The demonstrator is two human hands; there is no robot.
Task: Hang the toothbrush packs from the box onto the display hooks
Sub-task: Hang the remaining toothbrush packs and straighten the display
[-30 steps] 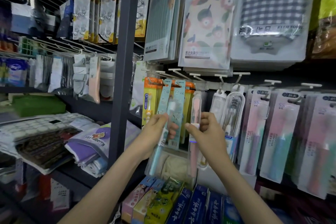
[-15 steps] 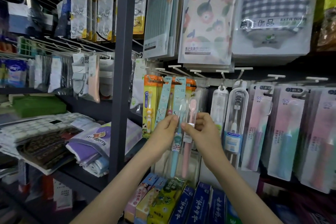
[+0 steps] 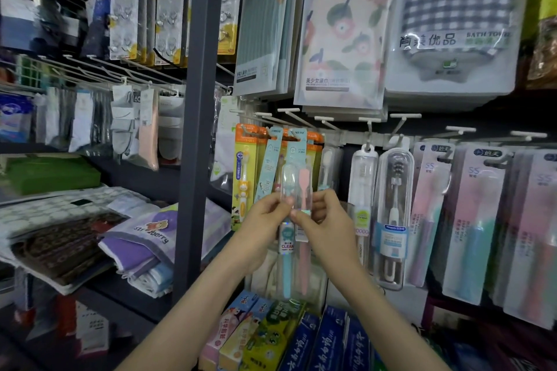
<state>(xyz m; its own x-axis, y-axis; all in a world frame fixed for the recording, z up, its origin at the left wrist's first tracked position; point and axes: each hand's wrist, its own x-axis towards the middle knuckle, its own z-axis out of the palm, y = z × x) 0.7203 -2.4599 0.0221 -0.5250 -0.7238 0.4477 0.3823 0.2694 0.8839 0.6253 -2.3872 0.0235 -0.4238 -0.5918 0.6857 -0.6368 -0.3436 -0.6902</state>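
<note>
Left hand [image 3: 265, 220] and right hand [image 3: 327, 224] pinching clear toothbrush pack [image 3: 294, 187], below display hooks [image 3: 297, 117]

My left hand [image 3: 265, 221] and right hand [image 3: 330, 221] pinch the clear toothbrush pack [image 3: 297, 184] at its middle. My fingers cover that part, so I cannot tell whether the blue and pink brushes share one case or two. Its top blends into the hanging packs [image 3: 294, 141] behind, hiding any hook there. Its label's small print is unreadable. The toothpaste boxes [image 3: 328, 340] are cut off by the bottom edge, and the goods on the far left shelves [image 3: 18, 117] are blurred.
</note>
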